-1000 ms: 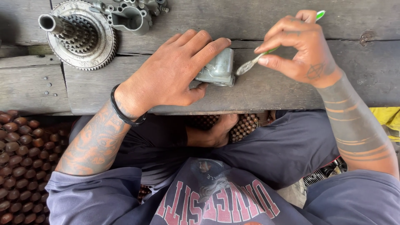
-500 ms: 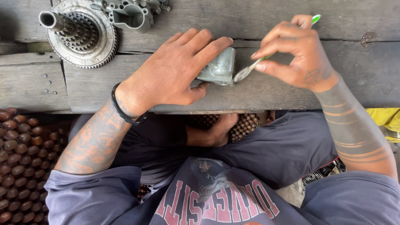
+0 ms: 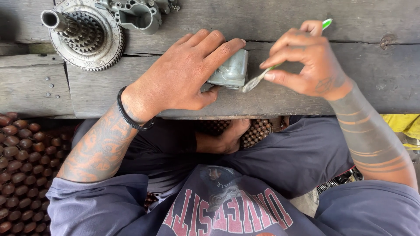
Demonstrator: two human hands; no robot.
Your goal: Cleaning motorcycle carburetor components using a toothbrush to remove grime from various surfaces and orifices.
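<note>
toothed gear assembly [image 3: 85, 37] on wooden bench [image 3: 35, 87].

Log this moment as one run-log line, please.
left hand: holds small grey metal part on wooden bench | right hand: holds toothbrush, bristles at part | gear assembly: far left

Left hand [image 3: 183, 74] hides most of metal part [image 3: 232, 70].

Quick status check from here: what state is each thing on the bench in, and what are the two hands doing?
Left hand: palm down, grip shut on the small metal housing.
Small metal housing: lying on the wooden bench, pinned by the hand.
Right hand: grip shut on the toothbrush.
Toothbrush: tilted, bristle end touching the housing.
Gear assembly: lying untouched, shaft pointing up-left.
Metal casting: untouched, beside the gear.
</note>
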